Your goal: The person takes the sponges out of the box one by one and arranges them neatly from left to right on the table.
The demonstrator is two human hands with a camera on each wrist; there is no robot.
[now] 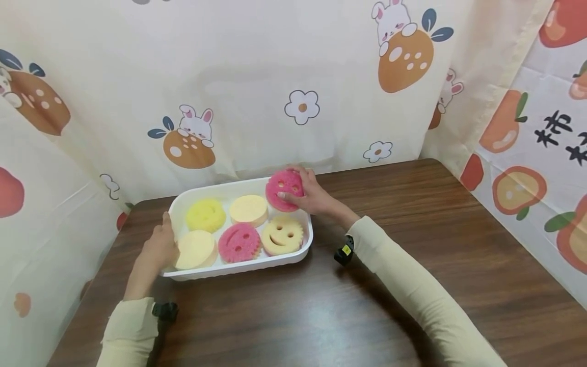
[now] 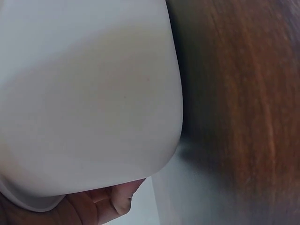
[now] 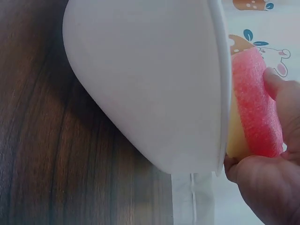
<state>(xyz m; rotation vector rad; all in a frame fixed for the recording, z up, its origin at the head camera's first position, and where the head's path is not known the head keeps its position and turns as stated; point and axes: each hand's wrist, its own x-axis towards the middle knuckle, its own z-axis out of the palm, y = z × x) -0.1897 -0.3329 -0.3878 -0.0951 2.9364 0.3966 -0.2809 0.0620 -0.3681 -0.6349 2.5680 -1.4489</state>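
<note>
A pink smiley-face sponge (image 1: 277,189) is held by my right hand (image 1: 313,193) at the back right corner of the white tray (image 1: 262,265). Its cream-coloured layer shows beside the pink sponge (image 3: 257,103) face in the right wrist view, with thumb and fingers on opposite edges. My left hand (image 1: 158,248) grips the tray's left end, fingers at the rim and outer wall. Inside lie a bright yellow sponge (image 1: 206,215), a cream sponge (image 1: 248,209), another cream sponge (image 1: 197,250), a second pink sponge (image 1: 239,243) and a cream smiley sponge (image 1: 282,235).
The tray stands on a dark brown wooden table (image 1: 390,239), near its back edge. A cream curtain (image 1: 257,66) printed with rabbits and strawberries hangs behind, and a fruit-printed cloth (image 1: 541,127) hangs at the right. Each wrist wears a black band (image 1: 345,251).
</note>
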